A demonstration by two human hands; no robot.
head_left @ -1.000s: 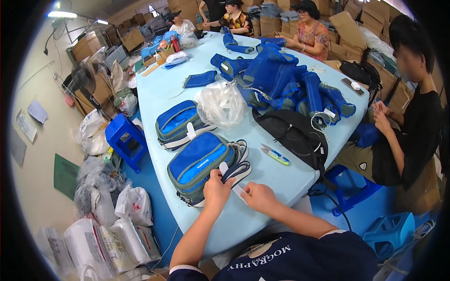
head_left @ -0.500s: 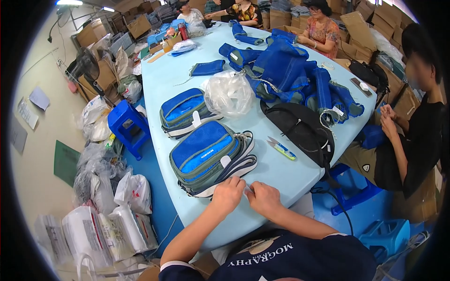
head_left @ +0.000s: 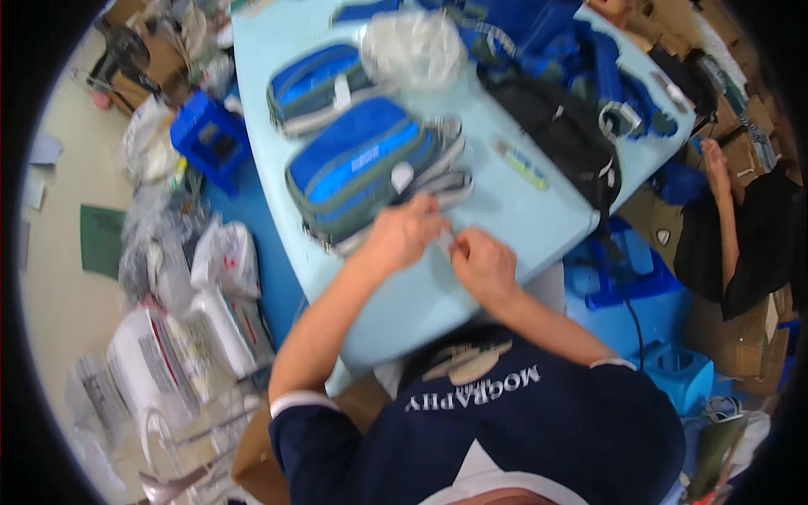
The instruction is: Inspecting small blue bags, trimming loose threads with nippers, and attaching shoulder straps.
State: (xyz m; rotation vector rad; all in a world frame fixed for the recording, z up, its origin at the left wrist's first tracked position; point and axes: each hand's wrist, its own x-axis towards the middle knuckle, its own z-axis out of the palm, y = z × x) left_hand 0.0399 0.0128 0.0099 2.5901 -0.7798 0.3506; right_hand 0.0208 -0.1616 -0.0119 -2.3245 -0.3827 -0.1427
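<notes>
Both hands meet over the near part of the table, in front of a blue and grey-green shoulder bag [head_left: 349, 168]. My left hand [head_left: 406, 234] is closed in a pinch beside the bag's lower right corner and its folded strap [head_left: 448, 187]. My right hand [head_left: 484, 268] is curled with thumb and finger pinched, facing the left. A small whitish piece [head_left: 445, 239] shows between the two sets of fingertips, too small and blurred to name. A round white tag [head_left: 401, 177] hangs on the bag's front. Behind it lies a second blue bag [head_left: 316, 84].
Thread snips [head_left: 522, 164] with a yellow-green handle lie right of the bag, beside a black bag [head_left: 560, 135]. A clear plastic bag [head_left: 412, 50] and a blue bag pile [head_left: 539, 34] are farther back. A seated co-worker [head_left: 736, 227] is at the right.
The view has tilted down, so the table and bags appear higher in the picture. My hands stay close together, both still pinched, in front of the near bag.
</notes>
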